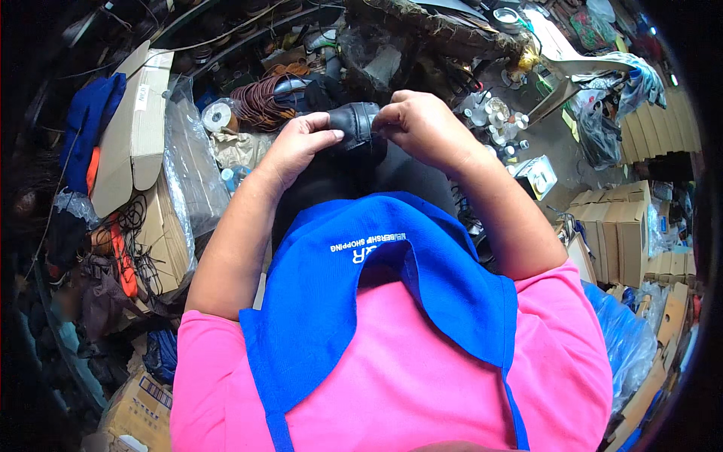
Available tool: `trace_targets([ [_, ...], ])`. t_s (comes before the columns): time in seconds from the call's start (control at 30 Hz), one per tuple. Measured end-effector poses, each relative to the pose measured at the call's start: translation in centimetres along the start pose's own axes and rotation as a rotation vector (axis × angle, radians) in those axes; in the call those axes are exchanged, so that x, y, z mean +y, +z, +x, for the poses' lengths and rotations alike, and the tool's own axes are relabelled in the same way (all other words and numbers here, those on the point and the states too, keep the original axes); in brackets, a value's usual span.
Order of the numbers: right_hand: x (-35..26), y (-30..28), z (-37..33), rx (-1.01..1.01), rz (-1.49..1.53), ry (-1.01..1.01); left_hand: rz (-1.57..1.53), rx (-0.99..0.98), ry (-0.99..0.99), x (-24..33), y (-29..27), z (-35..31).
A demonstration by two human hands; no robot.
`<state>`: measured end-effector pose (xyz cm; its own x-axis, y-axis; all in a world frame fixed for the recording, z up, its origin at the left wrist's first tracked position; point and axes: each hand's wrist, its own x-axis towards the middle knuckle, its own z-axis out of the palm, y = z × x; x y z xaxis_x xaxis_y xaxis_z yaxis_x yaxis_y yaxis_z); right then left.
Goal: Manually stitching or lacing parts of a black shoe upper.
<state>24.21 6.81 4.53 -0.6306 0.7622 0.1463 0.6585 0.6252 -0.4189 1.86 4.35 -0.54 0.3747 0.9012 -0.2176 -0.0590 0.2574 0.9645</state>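
Head view: fingers [324,138] grip black leather [352,126], bottles [496,119] nearby, contents unclear

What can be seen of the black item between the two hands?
The black item looks leathery and slightly shiny, with seam-like ridges toward its right; it may be a shoe. It is held beyond the apron, gripped at its left by the left hand, with the right hand at its right edge.

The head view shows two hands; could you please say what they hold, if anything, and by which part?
A black leather-like piece, by its left edge in the left hand; the right hand is at its right edge, grip unclear.
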Motion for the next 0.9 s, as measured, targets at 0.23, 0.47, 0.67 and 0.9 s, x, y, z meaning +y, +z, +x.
trace_targets([
  [0.23, 0.4, 0.4, 1.3, -0.113, 0.038, -0.06, 0.648, 0.037, 0.174, 0.7, -1.2, 0.6],
  [0.47, 1.3, 0.5, -0.5, -0.032, 0.228, 0.093, 0.837, -0.013, 0.322, 0.9, -1.7, 0.9],
  [0.67, 0.6, 1.6, -0.3, -0.078, 0.452, 0.285, 0.852, 0.023, 0.329, 0.5, -1.5, 1.1],
  [0.9, 1.0, 2.8, 0.6, -0.083, 0.648, 0.305, 0.823, 0.153, 0.419, -0.9, -1.5, 1.8],
])
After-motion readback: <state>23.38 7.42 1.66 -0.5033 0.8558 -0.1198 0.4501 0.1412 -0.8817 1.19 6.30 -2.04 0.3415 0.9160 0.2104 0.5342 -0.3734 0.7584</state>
